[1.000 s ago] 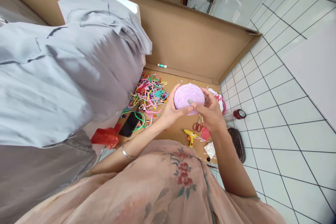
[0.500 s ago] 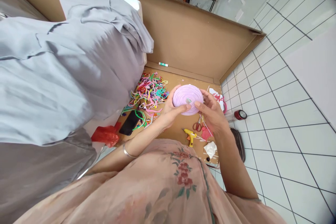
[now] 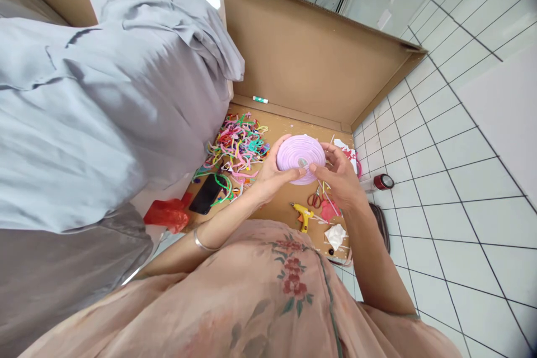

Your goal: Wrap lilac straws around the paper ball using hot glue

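A flat round lilac coil (image 3: pixel 300 151), wound in a spiral of what looks like pipe cleaner, is held above the table. My left hand (image 3: pixel 274 170) grips its left edge, thumb lying across the front towards the centre. On the other side my right hand (image 3: pixel 339 176) grips the right edge, with its thumb near the small pale spot in the middle. The fingers behind the coil are partly hidden. Below the hands lie red-handled scissors (image 3: pixel 314 198), a yellow glue gun (image 3: pixel 302 215) and a pink piece (image 3: pixel 329 211).
Colourful pipe-cleaner pieces (image 3: pixel 239 142) are heaped at the left, with a black phone (image 3: pixel 207 194) nearby. A glue stick (image 3: pixel 260 99) lies by the cardboard wall (image 3: pixel 293 50). White crumpled tissue (image 3: pixel 335 236) sits at the front. A red-lidded bottle (image 3: pixel 382 182) stands right. Grey cloth (image 3: pixel 126 100) covers the left side.
Both hands keep hold of the lilac coil in nearly the same place. My right thumb has shifted very slightly left. The whole view has moved a little.
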Demonstrator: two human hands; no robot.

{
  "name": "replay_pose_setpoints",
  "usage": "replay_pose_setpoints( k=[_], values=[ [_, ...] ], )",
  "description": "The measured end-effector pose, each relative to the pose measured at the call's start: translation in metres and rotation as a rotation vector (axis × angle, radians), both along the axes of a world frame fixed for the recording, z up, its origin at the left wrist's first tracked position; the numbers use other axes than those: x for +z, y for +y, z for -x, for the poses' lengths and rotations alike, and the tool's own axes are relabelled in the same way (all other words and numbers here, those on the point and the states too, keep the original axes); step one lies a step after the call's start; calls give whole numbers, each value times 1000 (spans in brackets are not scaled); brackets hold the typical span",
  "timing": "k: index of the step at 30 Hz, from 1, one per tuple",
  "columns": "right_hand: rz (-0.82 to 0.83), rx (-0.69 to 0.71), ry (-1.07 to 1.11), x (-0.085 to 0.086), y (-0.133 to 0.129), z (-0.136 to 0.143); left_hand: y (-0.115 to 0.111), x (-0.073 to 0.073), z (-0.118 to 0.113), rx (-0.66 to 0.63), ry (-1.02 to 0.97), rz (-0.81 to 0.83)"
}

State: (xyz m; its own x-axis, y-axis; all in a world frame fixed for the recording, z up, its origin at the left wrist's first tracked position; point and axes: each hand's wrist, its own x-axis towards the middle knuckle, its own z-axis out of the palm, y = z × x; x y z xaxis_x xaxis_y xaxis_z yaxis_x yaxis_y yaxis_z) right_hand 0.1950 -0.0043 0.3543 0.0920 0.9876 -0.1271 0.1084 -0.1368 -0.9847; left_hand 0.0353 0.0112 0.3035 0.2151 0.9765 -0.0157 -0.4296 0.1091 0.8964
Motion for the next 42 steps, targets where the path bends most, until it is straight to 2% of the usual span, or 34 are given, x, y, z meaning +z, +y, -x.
replay_pose_setpoints(
  k=[8, 14, 18, 30, 37, 42],
  values=[
    [-145, -55, -149, -8, -4, 12, -2, 2, -2, 58, 61, -14],
    [-188, -108, -237, -8, -9, 19, -4, 6, -1, 85, 164, -84],
    [-195, -97, -275, -6, -11, 20, -5, 7, -1, 102, 156, -82],
    [-179, -45, -285, -6, -15, 18, -6, -1, -2, 108, 92, -17],
    [-96, 79, -90, -7, -13, 7, -4, -4, -1, 123, 117, 14],
    [-62, 100, -63, -11, -12, 3, -5, -8, 0, 106, 110, 17]
  ],
)
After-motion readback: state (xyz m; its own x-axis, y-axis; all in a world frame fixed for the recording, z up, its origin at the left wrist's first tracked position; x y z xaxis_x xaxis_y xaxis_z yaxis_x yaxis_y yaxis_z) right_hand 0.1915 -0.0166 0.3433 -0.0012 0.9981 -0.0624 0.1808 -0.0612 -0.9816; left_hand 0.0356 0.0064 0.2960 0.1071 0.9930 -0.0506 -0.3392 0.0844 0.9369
